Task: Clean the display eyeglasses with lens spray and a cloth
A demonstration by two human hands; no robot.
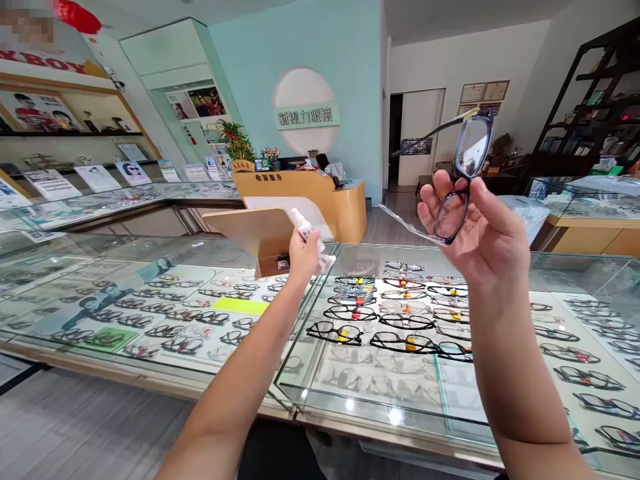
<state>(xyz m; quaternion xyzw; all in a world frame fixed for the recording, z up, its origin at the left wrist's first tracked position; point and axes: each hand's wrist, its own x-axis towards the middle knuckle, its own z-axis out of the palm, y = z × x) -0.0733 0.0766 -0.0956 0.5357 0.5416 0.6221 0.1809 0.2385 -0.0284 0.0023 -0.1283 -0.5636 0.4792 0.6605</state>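
At left, a long glass display case (136, 379) carries a tan tilted panel (245, 230), beside which a person's left hand (304, 259) grips a small white bottle (301, 222), its fingers closed around the body. The bottle's long axis slants, capped end up and to the left; it looks light and smooth, perhaps a little slippery, best held around its middle. A pale scrap (327, 261) shows just beside that hand, its material unclear. At right, dark-rimmed eyeglasses (473, 148) are held aloft above rows of spectacle frames (406, 322), the right hand (475, 223) pinching them near the bridge, thumb against the other fingers. Their front stands nearly upright, one lens above the other, top leaning right, both temples reaching left. They are probably light and stiff but fragile at the hinges, safest taken by bridge or rim, clear of the lenses.
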